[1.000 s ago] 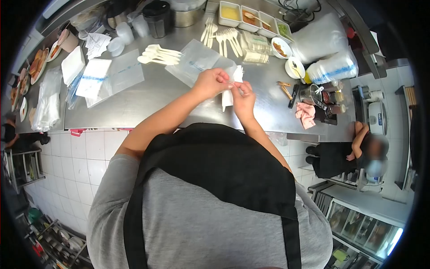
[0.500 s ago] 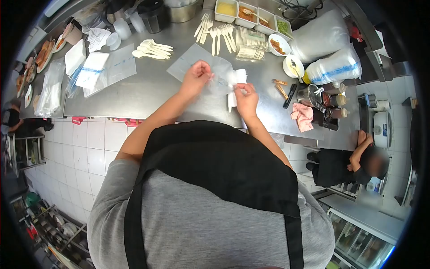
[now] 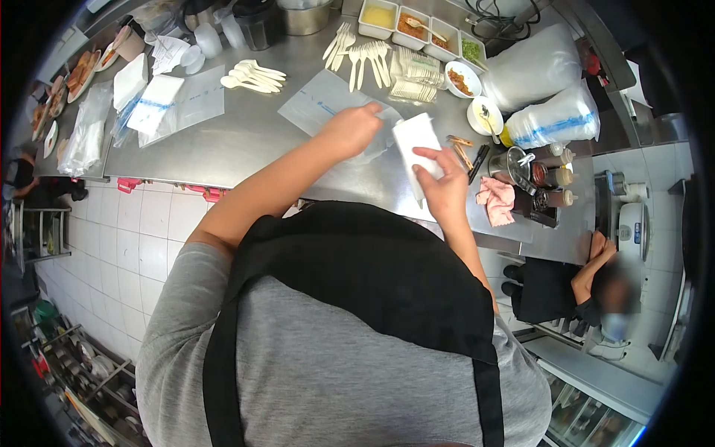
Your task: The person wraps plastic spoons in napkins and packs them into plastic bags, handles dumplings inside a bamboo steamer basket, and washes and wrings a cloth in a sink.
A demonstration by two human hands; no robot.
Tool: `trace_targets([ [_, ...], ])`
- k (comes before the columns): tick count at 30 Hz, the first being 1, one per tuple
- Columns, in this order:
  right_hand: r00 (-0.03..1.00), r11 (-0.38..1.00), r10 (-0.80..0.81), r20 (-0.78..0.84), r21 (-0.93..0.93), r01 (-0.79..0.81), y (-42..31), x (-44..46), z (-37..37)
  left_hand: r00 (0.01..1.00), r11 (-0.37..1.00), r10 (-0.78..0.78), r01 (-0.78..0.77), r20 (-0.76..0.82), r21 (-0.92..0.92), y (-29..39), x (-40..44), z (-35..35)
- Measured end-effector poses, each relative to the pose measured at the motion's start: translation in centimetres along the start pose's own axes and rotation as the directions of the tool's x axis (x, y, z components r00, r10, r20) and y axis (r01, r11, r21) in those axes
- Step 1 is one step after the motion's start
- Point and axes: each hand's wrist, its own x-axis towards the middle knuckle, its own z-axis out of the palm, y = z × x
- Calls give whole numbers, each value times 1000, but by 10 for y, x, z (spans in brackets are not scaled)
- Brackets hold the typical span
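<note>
My left hand [image 3: 353, 132] is closed, its fingertips at the edge of a clear plastic bag [image 3: 316, 97] with blue print that lies flat on the steel counter. Part of the bag is hidden under this hand. My right hand [image 3: 445, 182] grips a white folded napkin [image 3: 417, 138] between thumb and fingers, just right of the bag. Beyond the bag lie several pale forks and spoons [image 3: 361, 63], and another group of spoons [image 3: 255, 77] rests to the left.
More plastic bags [image 3: 197, 104] lie on the left with white napkins [image 3: 156, 100]. Food tubs [image 3: 412, 28] line the back. At right are bowls [image 3: 484, 115], wooden clothespins [image 3: 462, 153], a black marker [image 3: 478, 162], a pink cloth [image 3: 497, 201] and bottles [image 3: 560, 177]. Another person [image 3: 566, 287] stands far right.
My right hand has moved right and nearer to me, lifting and turning the napkin. My left hand has shifted right and closed at the bag's edge; the bag now lies flatter.
</note>
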Motion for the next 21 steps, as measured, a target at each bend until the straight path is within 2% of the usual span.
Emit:
trace_targets([
  [1, 998, 999, 37, 45, 36, -39, -4, -2, 4, 1000, 1000, 1, -1, 23, 26, 0, 1, -1],
  [4, 994, 996, -31, 107, -77, 39, 10, -5, 24, 1000, 1000, -6, 6, 15, -11, -1, -1, 5],
  [8, 965, 997, 47, 257, -74, -29, -2, 6, 43, 999, 998, 16, -14, 39, -57, 12, -15, 0],
  [9, 970, 992, 3, 245, -122, 28, 10, 7, 53, 999, 998, 28, -25, 45, -63, 14, -20, -1],
  [10, 969, 999, 36, 243, -20, -32, 21, 6, 62, 998, 997, 42, -38, 49, -68, 16, -25, -2],
  [11, 968, 993, 64, 242, 81, -86, 31, 9, 70, 985, 986, 165, -163, 50, -46, 19, -30, -12],
  [12, 966, 974, 85, 242, 182, -132, 36, 15, 77, 989, 987, 149, -149, 11, -55, 23, -35, -15],
  [13, 942, 866, 252, 221, 383, -322, 37, 14, 88, 990, 989, 135, -137, -32, -60, 25, -39, -18],
  [14, 940, 731, 289, 184, 591, -341, 31, 15, 95, 990, 990, 122, -127, -72, -67, 24, -40, -20],
  [16, 900, 475, 385, 205, 792, -383, 23, 15, 98, 980, 987, 161, -159, -116, 31, 23, -42, -22],
  [17, 922, 605, 349, 167, 712, -357, 28, 18, 101, 974, 982, 180, -170, -136, 79, 21, -42, -23],
  [19, 958, 817, 264, 112, 502, -284, 44, 20, 108, 904, 944, 309, -254, -295, 209, 13, -37, -26],
  [20, 978, 884, 197, 71, 418, -208, 39, 20, 108, 853, 918, 374, -284, -363, 278, 9, -36, -26],
  [21, 991, 936, 125, 37, 328, -130, 33, 19, 106, 855, 918, 379, -298, -354, 263, 6, -36, -23],
])
